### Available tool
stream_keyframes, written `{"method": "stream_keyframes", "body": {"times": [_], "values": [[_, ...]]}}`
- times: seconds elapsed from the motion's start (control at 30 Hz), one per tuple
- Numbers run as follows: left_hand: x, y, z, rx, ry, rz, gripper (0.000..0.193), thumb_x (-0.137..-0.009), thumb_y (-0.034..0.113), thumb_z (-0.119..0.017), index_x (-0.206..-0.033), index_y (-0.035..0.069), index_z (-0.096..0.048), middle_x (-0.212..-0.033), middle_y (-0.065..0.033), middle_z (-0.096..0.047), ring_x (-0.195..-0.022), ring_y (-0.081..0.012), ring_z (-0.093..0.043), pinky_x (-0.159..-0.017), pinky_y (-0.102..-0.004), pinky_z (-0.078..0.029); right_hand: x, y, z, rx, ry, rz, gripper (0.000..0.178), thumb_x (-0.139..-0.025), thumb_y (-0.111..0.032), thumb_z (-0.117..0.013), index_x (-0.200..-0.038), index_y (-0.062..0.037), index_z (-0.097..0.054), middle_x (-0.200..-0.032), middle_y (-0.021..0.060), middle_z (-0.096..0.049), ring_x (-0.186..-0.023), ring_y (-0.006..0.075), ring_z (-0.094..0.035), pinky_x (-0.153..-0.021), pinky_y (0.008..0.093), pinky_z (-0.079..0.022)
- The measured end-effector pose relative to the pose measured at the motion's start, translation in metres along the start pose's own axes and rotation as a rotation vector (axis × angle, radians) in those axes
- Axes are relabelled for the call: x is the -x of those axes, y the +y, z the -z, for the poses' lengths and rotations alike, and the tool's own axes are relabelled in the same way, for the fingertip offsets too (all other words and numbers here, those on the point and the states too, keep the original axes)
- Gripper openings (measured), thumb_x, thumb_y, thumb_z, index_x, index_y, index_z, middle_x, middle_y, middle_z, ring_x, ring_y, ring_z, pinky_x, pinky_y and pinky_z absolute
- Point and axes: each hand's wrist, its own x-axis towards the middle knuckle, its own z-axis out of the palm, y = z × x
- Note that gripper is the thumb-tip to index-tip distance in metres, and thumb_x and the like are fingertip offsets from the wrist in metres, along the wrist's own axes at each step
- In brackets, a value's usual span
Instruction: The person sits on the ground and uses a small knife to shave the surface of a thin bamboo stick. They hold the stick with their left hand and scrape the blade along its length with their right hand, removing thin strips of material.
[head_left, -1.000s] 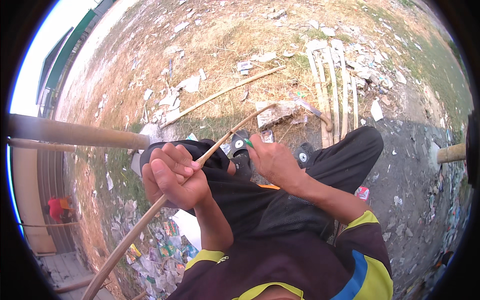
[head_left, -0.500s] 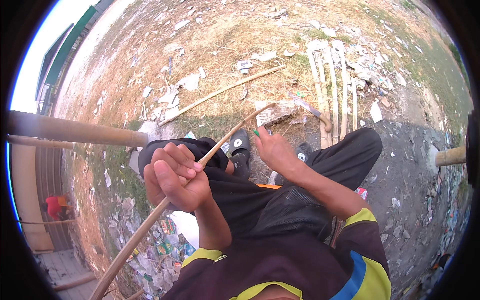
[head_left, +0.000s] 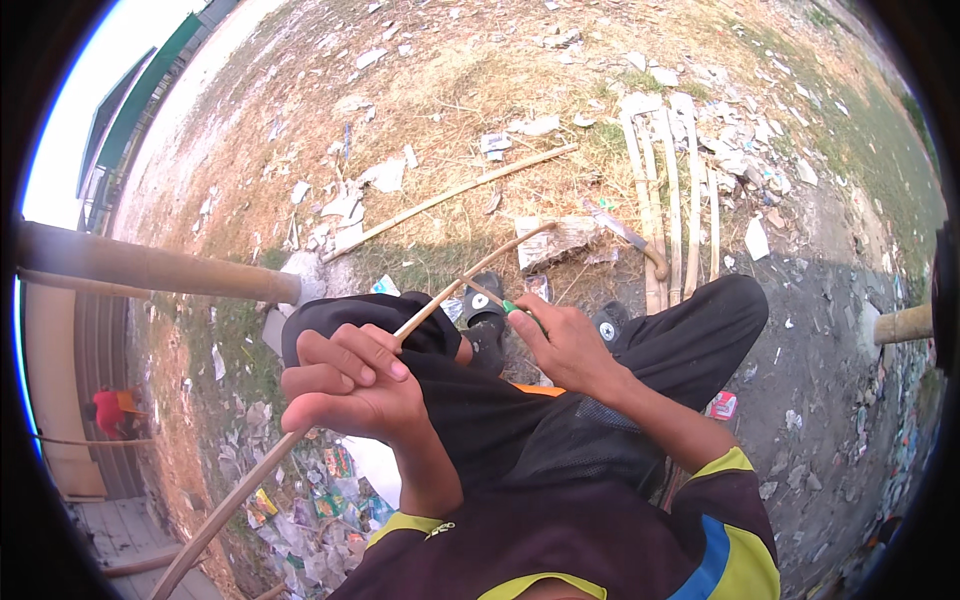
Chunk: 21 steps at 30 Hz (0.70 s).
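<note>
A long, slender bamboo strip (head_left: 232, 500) runs diagonally from the lower left to above my lap, its far end thin and slightly bent. My left hand (head_left: 355, 385) is closed round its middle, fingers curled and thumb lying along the near side. In my right hand (head_left: 568, 345) is a small knife (head_left: 509, 306) with a green handle, mostly covered by the fingers. Its thin blade meets the strip beyond my left hand, over my left shoe (head_left: 484, 300).
Several bamboo strips (head_left: 672, 200) lie ahead to the right, beside a tool with a curved wooden handle (head_left: 655, 262). A single strip (head_left: 450, 200) lies farther left, near a rough block (head_left: 555, 243). Thick poles (head_left: 170, 262) flank me. A person in red (head_left: 108, 412) is far left.
My left hand has slid down and left, its grip loosening at the thumb. My right hand has moved slightly right and down, and the knife's blade now shows against the strip.
</note>
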Motion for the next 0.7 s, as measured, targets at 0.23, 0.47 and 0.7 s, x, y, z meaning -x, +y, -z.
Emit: {"method": "stream_keyframes", "body": {"times": [0.23,0.47,0.7], "values": [[0.02,0.014,0.005,0.219,-0.45,0.046,0.052,-0.103,0.036,-0.037,-0.057,0.011,-0.03,-0.044,0.0024,-0.031,-0.032,-0.0061,-0.025,-0.029,-0.0219,-0.025,0.004,0.001,0.012,0.025,-0.099,-0.022,0.042,-0.099,-0.039,-0.042,-0.08,-0.0028,-0.051,-0.058,0.0208,-0.055,-0.059,0.0429,-0.058,-0.054,0.0482,-0.044],[0.049,0.034,0.009,0.144,-0.455,0.062,0.047,-0.1,0.02,-0.041,-0.055,0.011,-0.03,-0.04,0.0003,-0.034,-0.028,-0.0075,-0.027,-0.027,-0.0231,-0.03,-0.006,0.036,0.007,0.316,-0.061,-0.079,0.042,-0.1,-0.035,-0.041,-0.074,-0.004,-0.05,-0.054,0.0196,-0.05,-0.051,0.0414,-0.054,-0.047,0.0479,-0.04],[0.074,0.036,0.009,0.101,-0.352,0.04,0.05,-0.099,0.018,-0.04,-0.051,0.012,-0.026,-0.04,-0.0007,-0.034,-0.028,-0.0086,-0.028,-0.029,-0.0226,-0.029,0.006,0.032,-0.007,0.18,-0.113,0.186,0.041,-0.098,-0.037,-0.045,-0.072,-0.0049,-0.049,-0.052,0.0159,-0.048,-0.048,0.0371,-0.054,-0.046,0.0449,-0.041]]}}
